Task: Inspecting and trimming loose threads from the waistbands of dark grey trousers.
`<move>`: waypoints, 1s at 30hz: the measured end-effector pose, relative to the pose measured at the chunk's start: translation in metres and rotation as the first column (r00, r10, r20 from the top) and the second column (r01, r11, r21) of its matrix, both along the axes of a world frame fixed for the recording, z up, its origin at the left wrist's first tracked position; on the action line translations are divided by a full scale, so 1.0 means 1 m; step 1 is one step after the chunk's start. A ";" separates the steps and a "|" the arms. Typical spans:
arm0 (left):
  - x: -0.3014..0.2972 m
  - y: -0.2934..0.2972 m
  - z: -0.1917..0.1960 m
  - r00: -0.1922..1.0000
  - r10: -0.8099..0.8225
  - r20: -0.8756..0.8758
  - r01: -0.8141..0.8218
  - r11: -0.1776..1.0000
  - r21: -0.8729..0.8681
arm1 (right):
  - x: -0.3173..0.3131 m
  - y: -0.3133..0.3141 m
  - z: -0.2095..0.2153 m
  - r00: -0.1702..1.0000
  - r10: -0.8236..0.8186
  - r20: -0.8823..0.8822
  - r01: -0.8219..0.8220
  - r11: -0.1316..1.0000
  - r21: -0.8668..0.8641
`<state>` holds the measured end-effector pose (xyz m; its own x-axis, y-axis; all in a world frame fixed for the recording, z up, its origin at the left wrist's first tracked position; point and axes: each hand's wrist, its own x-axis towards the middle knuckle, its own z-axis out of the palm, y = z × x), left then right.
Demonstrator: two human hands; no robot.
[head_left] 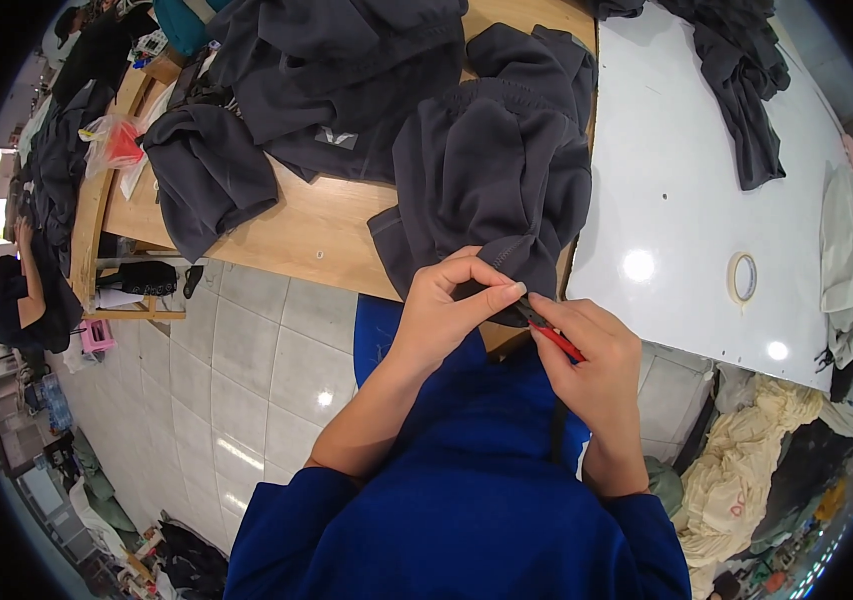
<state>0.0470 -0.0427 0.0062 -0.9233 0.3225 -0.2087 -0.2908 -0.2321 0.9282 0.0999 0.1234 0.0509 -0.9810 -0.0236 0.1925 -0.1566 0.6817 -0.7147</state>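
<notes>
A dark grey garment (492, 160) with a gathered elastic band lies over the wooden table's near edge, its lower end drooping toward my lap. My left hand (459, 300) pinches the hem of this garment between thumb and fingers. Close beside it, my right hand (592, 350) grips small red-handled thread snips (557, 340), their dark tip against the cloth by my left thumb. The snips' tip is partly hidden by fingers and fabric, so I cannot tell whether it is cutting.
More dark grey garments (347, 80) cover the wooden table (297, 225). A white table (667, 260) adjoins it on the right, bearing a tape roll (743, 277) and dark cloth (737, 90). Cream fabric (747, 470) is heaped at lower right. Another person (32, 290) is at far left.
</notes>
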 end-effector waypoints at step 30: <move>-0.009 -0.019 -0.001 0.938 -0.007 0.347 -0.259 0.652 0.713 | -0.007 0.002 -0.064 0.943 -0.066 0.327 0.233 0.830 -0.506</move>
